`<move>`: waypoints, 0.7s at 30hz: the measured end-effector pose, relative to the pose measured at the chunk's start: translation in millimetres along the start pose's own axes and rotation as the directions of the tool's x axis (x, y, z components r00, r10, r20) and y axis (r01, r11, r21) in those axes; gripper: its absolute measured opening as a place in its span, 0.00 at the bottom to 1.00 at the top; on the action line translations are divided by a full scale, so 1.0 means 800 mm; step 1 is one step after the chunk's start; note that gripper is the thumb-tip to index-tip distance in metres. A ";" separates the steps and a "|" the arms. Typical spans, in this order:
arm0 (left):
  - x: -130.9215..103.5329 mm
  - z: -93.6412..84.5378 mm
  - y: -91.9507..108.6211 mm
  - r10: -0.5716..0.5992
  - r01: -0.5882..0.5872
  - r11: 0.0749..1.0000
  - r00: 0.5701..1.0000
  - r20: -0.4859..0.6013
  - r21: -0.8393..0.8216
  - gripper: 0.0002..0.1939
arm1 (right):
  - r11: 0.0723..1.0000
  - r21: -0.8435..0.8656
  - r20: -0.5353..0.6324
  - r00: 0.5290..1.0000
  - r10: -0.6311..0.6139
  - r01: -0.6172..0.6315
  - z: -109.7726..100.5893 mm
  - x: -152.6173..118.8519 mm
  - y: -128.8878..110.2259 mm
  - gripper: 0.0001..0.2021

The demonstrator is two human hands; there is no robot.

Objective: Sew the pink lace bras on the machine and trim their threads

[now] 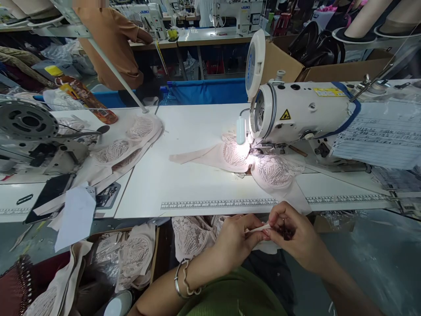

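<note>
My left hand point(240, 237) and my right hand point(292, 232) are close together over my lap, just in front of the table edge. Both pinch the edge of a pale pink bra point(190, 237), whose lace cups hang partly hidden behind my left hand. The pinched part looks like a thin folded strip between my fingertips. Beyond my hands, another pale pink lace bra point(274, 171) lies on the white table, its middle under the lit needle area of a sewing machine point(296, 109).
A printed ruler point(217, 204) runs along the table's front edge. More bras point(126, 151) lie at left beside a second machine point(39, 140), with a bottle point(85, 98) behind them. A box of bra pieces point(134, 254) stands at lower left. Across the aisle sits a person point(108, 44).
</note>
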State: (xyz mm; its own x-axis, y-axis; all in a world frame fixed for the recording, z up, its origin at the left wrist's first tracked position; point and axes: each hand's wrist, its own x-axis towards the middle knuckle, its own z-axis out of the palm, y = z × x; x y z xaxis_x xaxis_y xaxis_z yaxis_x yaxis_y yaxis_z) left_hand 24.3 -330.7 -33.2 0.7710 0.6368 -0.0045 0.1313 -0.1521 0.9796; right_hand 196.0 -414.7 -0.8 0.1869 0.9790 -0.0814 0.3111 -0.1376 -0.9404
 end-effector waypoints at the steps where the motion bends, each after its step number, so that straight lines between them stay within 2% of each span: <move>1: 0.001 0.004 -0.002 -0.011 0.010 1.000 0.999 -0.031 -0.026 0.10 | 1.000 -0.012 -0.001 1.000 -0.002 0.002 0.000 0.000 -0.001 0.10; 8: 0.007 0.006 -0.001 -0.089 0.084 0.992 0.995 -0.041 -0.099 0.13 | 0.985 -0.162 -0.135 0.988 -0.075 0.053 0.003 -0.006 0.005 0.09; 12: 0.008 0.006 -0.003 -0.133 0.129 0.988 0.990 -0.043 -0.087 0.12 | 0.959 -0.262 -0.138 0.979 -0.149 0.109 0.006 -0.007 0.006 0.06; 15: 0.008 0.006 -0.006 -0.111 0.109 0.993 0.993 -0.039 -0.051 0.10 | 0.940 -0.307 -0.148 0.968 -0.202 0.149 0.004 -0.003 0.002 0.09; 18: 0.007 0.006 -0.008 -0.078 0.077 0.996 0.997 -0.024 -0.043 0.10 | 0.949 -0.290 -0.153 0.973 -0.173 0.123 -0.001 0.002 -0.001 0.14; 21: 0.007 0.006 -0.008 -0.104 0.103 0.985 0.995 0.003 -0.136 0.13 | 0.980 -0.185 -0.154 0.983 -0.096 0.066 -0.007 0.002 0.003 0.19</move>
State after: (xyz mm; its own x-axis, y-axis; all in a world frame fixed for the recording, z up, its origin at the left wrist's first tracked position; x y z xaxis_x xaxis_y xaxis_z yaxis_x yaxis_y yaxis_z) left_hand 30.8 -329.5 -40.1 0.7552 0.6467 -0.1070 0.1247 0.0185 0.9920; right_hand 202.5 -414.3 -1.6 0.2974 0.9528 0.0608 0.4901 -0.0977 -0.8662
